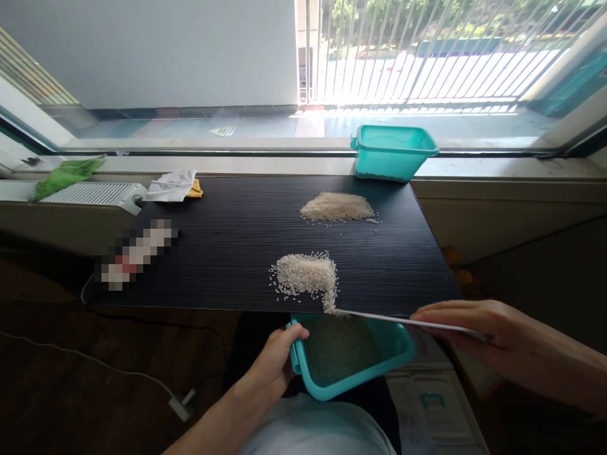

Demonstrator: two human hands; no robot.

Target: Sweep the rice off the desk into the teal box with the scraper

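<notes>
My left hand (279, 354) grips the left end of a teal plastic bin (327, 392), its thumb over the rim. The bin sits tilted just below the table's front edge, with a layer of rice inside. In my right hand (488, 328) is a thin, flat white strip (393, 320), seen nearly edge-on. Its left tip touches a narrow trail of rice at the table edge. That trail runs from a small rice pile (306, 275) on the dark table (222, 246). Farther back lies a second rice pile (336, 206).
Another teal bin (396, 151) stands at the table's back right by the window. White and yellow cloths (171, 186) lie at the back left, near a radiator (90, 193) with a green bag (71, 177). A blurred-out object (137, 254) rests at left. A plastic box (434, 404) stands below right.
</notes>
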